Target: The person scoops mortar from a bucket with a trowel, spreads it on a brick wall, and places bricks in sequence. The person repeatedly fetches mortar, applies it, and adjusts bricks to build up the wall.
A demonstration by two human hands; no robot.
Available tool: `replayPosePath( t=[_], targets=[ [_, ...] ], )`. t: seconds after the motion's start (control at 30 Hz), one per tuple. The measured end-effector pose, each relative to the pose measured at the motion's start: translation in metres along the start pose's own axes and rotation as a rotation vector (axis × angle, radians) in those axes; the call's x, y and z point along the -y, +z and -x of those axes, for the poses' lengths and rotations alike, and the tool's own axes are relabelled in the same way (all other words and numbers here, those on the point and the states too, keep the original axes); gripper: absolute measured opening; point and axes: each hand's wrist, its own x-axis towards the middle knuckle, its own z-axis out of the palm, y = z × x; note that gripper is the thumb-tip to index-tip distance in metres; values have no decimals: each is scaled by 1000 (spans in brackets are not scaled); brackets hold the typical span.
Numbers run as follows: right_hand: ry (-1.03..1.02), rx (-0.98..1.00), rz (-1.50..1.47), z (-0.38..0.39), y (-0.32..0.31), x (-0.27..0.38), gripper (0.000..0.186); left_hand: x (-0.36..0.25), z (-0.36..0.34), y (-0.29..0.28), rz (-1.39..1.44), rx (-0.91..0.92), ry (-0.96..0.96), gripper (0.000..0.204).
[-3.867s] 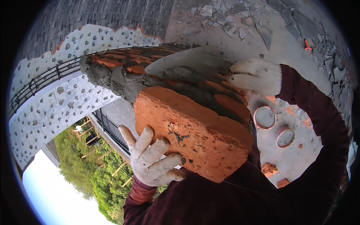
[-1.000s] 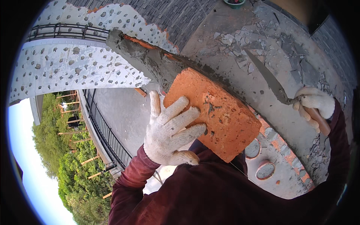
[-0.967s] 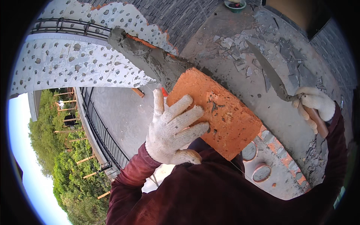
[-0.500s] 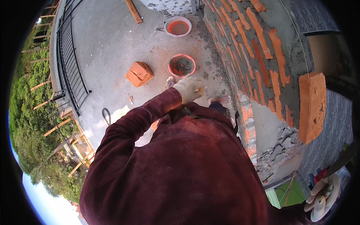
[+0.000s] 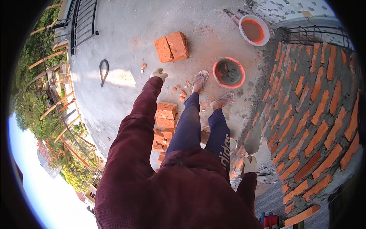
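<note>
Trowel [image 5: 253, 140] is gripped by the closed fingers of the gloved right hand [image 5: 250, 164], near the brick wall [image 5: 318, 110]. The left hand [image 5: 159, 74] is held near 2 bricks [image 5: 177, 45] on the floor [image 5: 126, 38] (how far its fingers are opened, and whether anything is held, cannot be told).

Lettering: one word, pale, rounded lowercase letters [image 5: 225, 150]. Stands on dark blue trousers [image 5: 189, 129], right leg, printed lengthwise, near hem of maroon top [image 5: 171, 191]. Other markings: none legible.

The long-sleeved top [image 5: 175, 187] is maroon, the lettered trousers [image 5: 186, 126] navy, the gloves [image 5: 250, 165] whitish, the sandals [image 5: 229, 97] strappy.
</note>
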Motion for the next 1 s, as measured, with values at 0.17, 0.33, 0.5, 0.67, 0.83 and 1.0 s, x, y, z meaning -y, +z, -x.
replayPosePath(
  t=[0.17,0.33,0.5,0.67,0.83,1.0],
  targets=[
    [319,69,191,-41,28,-41,17,-61,-111,69,1,-213,-63,115],
    [446,78,80,-50,23,-43,17,-128,-167,134,-37,-422,-233,143],
    [489,7,6,-56,26,-25,22,-167,-190,155,-162,-680,-475,145],
    [463,-39,-154,-66,44,-12,15,-149,-206,143,-71,-625,-539,132],
    [404,48,-91,-81,73,-5,20,-147,-207,137,-47,-524,-553,136],
    [371,61,-121,-77,90,8,25,-155,-209,140,-74,-604,-525,124]
  ],
)
